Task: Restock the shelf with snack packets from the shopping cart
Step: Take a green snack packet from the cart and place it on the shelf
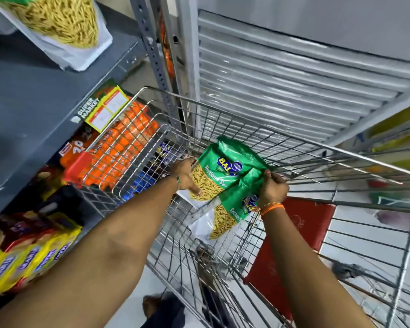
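The grey metal shelf [33, 91] at far left carries one clear sev pouch [57, 27], while in the wire shopping cart [223, 110] two green sev packets remain, the upper packet [223, 166] under the left hand's [185, 176] spread grip, the lower packet [237, 204] pinched by the right hand [273, 188].
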`<move>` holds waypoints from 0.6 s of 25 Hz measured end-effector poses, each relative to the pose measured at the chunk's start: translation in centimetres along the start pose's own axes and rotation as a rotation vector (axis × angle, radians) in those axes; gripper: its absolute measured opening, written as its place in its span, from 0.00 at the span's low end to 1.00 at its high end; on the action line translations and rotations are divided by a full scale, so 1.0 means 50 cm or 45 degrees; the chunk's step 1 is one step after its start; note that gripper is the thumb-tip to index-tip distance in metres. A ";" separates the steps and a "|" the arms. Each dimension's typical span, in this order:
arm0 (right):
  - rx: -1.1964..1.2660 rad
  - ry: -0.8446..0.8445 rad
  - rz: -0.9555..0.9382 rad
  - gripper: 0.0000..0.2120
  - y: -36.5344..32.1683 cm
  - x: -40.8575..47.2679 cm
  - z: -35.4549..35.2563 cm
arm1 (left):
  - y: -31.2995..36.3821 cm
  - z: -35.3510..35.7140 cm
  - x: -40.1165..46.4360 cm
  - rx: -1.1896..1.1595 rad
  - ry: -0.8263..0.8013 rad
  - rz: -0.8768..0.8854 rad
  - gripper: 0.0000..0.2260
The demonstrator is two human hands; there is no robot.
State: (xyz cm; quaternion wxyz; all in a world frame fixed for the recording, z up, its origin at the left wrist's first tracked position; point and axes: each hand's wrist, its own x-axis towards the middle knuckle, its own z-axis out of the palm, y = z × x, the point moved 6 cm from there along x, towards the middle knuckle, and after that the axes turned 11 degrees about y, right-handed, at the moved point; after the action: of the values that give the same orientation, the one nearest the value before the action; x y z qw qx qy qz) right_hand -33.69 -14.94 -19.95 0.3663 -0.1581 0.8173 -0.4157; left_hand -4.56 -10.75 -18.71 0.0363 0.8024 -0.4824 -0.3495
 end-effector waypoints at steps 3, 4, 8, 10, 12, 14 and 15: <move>0.038 -0.112 -0.137 0.07 -0.036 -0.038 0.006 | -0.008 -0.037 -0.036 0.106 0.033 0.013 0.54; 0.030 -0.161 -0.188 0.07 -0.055 -0.057 0.008 | -0.015 -0.052 -0.050 0.086 0.034 0.005 0.54; 0.234 -0.284 -0.258 0.11 -0.134 -0.158 0.004 | -0.038 -0.137 -0.133 -0.133 0.143 -0.033 0.56; 0.361 -0.302 -0.310 0.10 -0.187 -0.218 -0.007 | -0.044 -0.192 -0.190 -0.219 0.226 -0.014 0.52; 0.476 -0.322 -0.374 0.06 -0.244 -0.279 -0.015 | -0.053 -0.250 -0.261 -0.311 0.318 0.021 0.48; 0.602 -0.375 -0.402 0.07 -0.301 -0.342 -0.011 | -0.059 -0.303 -0.330 -0.345 0.456 0.058 0.48; 0.657 -0.423 -0.418 0.10 -0.333 -0.382 -0.005 | -0.063 -0.332 -0.368 -0.326 0.554 0.064 0.48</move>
State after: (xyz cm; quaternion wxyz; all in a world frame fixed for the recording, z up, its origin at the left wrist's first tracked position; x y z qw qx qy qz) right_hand -21.61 -14.10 2.30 0.4506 -0.2552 0.5779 -0.6307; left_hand 2.35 1.00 2.20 0.2492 0.8354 -0.4347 -0.2259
